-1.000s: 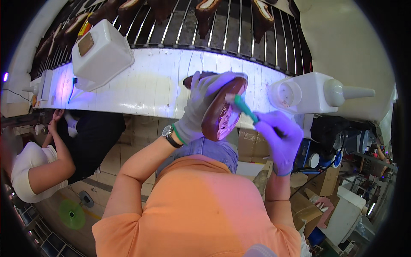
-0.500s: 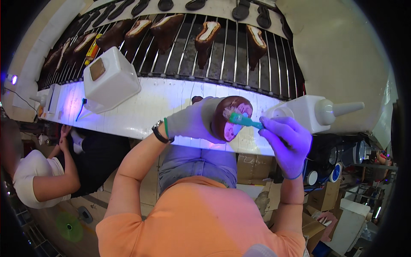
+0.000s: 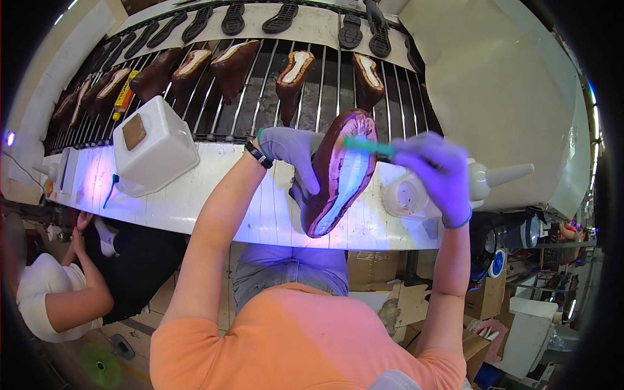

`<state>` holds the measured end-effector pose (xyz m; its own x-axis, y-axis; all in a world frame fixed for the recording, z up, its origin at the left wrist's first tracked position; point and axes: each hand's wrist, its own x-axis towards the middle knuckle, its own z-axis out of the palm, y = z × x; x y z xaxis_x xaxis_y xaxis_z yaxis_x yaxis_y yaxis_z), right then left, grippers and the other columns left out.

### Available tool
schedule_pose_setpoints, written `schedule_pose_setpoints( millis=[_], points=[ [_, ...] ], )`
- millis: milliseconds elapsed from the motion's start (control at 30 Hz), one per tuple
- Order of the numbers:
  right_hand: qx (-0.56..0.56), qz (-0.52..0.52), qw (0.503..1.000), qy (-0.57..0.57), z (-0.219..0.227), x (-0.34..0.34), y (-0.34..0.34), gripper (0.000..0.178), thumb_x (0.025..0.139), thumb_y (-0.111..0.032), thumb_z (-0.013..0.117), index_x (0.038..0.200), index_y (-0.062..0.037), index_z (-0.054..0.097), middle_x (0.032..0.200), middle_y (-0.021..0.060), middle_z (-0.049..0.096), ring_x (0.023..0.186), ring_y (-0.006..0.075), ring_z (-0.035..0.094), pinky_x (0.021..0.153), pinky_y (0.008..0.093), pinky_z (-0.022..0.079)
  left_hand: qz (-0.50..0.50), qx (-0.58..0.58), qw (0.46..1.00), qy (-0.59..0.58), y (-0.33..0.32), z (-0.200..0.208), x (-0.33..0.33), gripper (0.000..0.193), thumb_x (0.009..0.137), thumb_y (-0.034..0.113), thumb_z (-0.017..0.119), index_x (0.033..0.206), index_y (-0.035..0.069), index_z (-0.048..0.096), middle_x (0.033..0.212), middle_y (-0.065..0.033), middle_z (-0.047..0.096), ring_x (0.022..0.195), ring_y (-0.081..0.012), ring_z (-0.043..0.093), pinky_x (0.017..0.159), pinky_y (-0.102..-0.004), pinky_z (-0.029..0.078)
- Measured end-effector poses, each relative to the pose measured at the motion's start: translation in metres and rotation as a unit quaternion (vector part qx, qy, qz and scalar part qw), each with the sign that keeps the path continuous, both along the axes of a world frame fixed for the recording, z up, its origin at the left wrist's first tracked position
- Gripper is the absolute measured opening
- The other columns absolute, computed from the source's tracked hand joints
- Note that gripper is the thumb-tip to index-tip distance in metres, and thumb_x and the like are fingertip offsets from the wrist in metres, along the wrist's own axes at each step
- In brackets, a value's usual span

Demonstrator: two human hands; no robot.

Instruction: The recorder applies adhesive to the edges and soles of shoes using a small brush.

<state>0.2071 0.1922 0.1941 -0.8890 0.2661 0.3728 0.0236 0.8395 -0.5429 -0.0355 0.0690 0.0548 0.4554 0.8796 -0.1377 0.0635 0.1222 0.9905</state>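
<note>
My gloved left hand [image 3: 296, 153] grips a dark brown shoe upper [image 3: 346, 188], its sole side turned up toward me and showing a pale strip framed by the brown folded edge. In my gloved right hand [image 3: 439, 172] is a green toothbrush [image 3: 367, 147], its head against the toe part of that underside; motion smears the brush and fingers somewhat. Below the right hand a white plastic container [image 3: 404, 200] stands on the white bench [image 3: 260, 224]. Part of that container is hidden by the hand.
Beyond the bench runs a roller rack [image 3: 318, 97] carrying several brown uppers [image 3: 297, 68] and a yellow tube [image 3: 123, 96]. Black soles [image 3: 280, 18] line its far ledge, where another person's gloved hand [image 3: 375, 14] touches one. A white jug [image 3: 156, 146] stands left; a person [image 3: 62, 292] sits there.
The shoe upper has swung from toe-on to lengthwise, baring its whole underside. My left hand has shifted round its side. The brush has moved up slightly. Another person's hand has appeared at the far soles.
</note>
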Motion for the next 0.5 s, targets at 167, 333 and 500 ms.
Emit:
schedule_pose_setpoints(
  millis=[167,333,500],
  points=[
    [0.02,-0.07,0.997,0.014,0.005,-0.011,-0.006,0.017,0.082,-0.013,0.073,0.097,-0.0061,0.075,0.073,0.0066,0.063,0.06,0.0151,0.06,0.056,0.0264,0.045,0.014,-0.013,0.999,-0.034,-0.001,0.001,0.0,0.08,0.056,0.015,0.095,0.126,0.004,0.059,0.117,-0.0064,0.067,0.106,-0.0136,0.061,0.098,-0.0322,0.048],
    [0.067,0.115,0.981,-0.143,0.004,0.008,-0.004,0.016,0.08,-0.014,0.073,0.094,-0.0056,0.075,0.077,0.0072,0.067,0.063,0.0165,0.063,0.06,0.0288,0.049,0.026,0.069,0.997,0.03,-0.005,-0.001,-0.009,0.062,0.066,0.008,0.088,0.122,0.002,0.061,0.111,-0.0061,0.069,0.101,-0.0132,0.063,0.089,-0.0293,0.052],
    [-0.153,-0.152,0.975,-0.053,-0.037,0.073,0.019,0.018,0.079,-0.01,0.072,0.096,-0.0028,0.074,0.082,0.0097,0.071,0.072,0.0181,0.066,0.07,0.0298,0.05,0.198,-0.032,0.979,-0.045,-0.033,-0.026,-0.002,0.058,0.074,0.013,0.081,0.125,0.002,0.058,0.114,-0.0059,0.067,0.104,-0.0149,0.062,0.093,-0.0309,0.049]
  ],
)
